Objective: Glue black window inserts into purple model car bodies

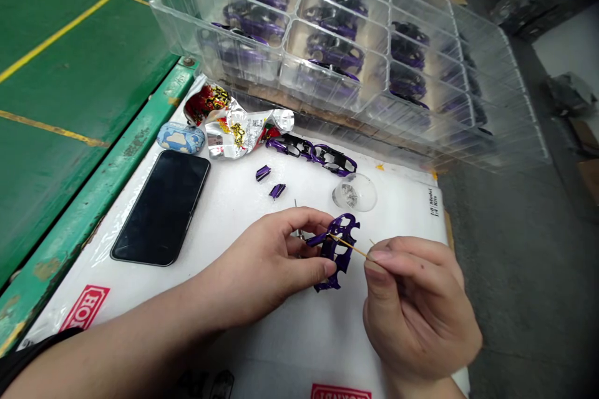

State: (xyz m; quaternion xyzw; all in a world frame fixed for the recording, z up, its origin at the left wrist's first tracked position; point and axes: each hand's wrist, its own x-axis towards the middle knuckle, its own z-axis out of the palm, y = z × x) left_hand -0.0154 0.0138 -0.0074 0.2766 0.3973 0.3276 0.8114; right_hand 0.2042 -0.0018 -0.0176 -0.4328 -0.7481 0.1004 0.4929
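Observation:
Near the middle, my left hand (281, 255) grips a purple and black plastic frame (344, 255) between thumb and fingers. A thin metal tool (300, 234) shows by the fingers of that hand. My right hand (416, 299), to the right, pinches a thin wooden stick (352, 247) whose far end reaches the upper part of the frame. Behind the hands stands a small clear cup (355, 192) with tiny silvery pieces in it. Two small purple parts (263, 173) lie to its left, and purple and black frames (311, 154) lie behind them.
A black phone (161, 207) lies at the left, with a blue patterned case (181, 138) and a crumpled foil wrapper (248, 129) behind it. Large clear compartment trays (299, 31) holding purple parts span the back. A green metal edge (140, 137) runs along the left.

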